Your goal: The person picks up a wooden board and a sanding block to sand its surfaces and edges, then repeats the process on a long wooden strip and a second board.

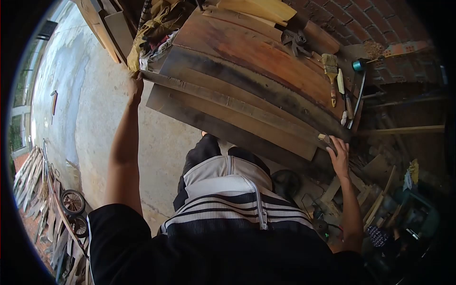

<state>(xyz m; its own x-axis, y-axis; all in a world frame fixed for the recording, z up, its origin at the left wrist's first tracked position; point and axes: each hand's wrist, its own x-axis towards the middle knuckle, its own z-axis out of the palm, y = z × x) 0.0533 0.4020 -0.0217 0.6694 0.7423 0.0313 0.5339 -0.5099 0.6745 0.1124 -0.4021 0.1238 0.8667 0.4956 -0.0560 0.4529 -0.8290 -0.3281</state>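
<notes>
At the wooden bench (228,45) in the upper centre, above concrete floor (107,76), our left hand (136,84) and right hand (339,156) pinch opposite ends of a long board (228,101).

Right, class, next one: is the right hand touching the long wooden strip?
Touching. The head view shows the right hand with its thumb and fingers around the right end of the long wooden strip.
</notes>
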